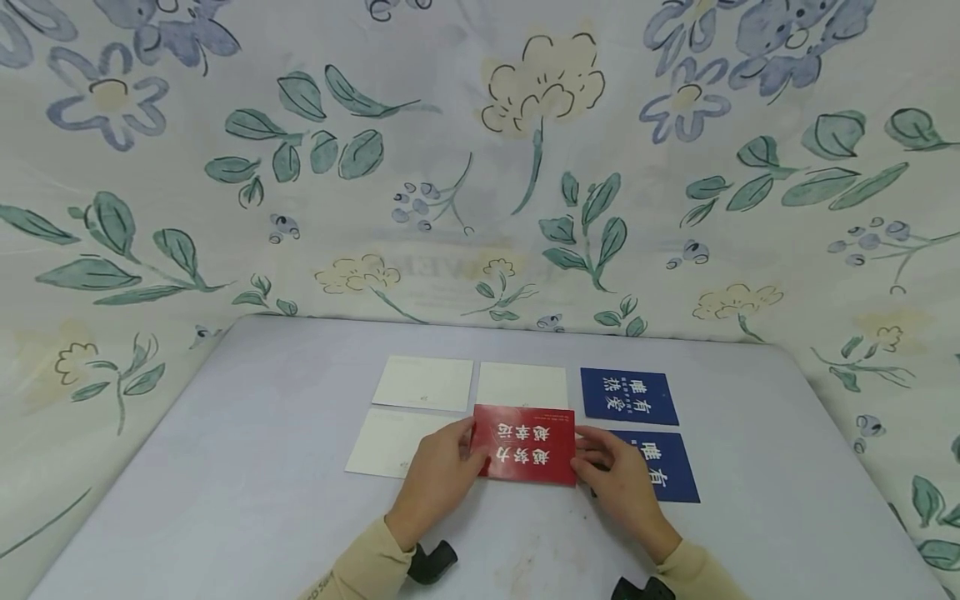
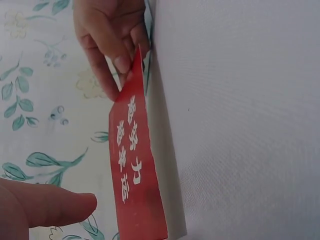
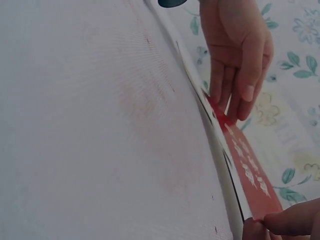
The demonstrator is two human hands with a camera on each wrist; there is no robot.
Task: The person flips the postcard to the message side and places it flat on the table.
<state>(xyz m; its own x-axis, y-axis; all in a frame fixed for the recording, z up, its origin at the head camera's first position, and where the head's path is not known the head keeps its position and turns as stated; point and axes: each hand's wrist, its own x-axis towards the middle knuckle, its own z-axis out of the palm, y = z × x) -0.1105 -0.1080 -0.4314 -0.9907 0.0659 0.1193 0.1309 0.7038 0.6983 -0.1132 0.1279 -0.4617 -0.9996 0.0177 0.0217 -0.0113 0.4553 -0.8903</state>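
The person wears pale tan sleeves reaching the wrists, the left sleeve (image 1: 367, 560) bearing dark lettering (image 1: 321, 587) (only a few characters show) and the right sleeve (image 1: 697, 571) matching its colour. The left hand (image 1: 438, 468) and right hand (image 1: 618, 483) are bare. A small black fitting (image 1: 432, 562) with a rounded end shows beside the left sleeve, a second black piece (image 1: 642, 588) beside the right.

White tabletop (image 1: 210, 492) before a pale, blue-and-green floral backdrop (image 1: 442, 79)
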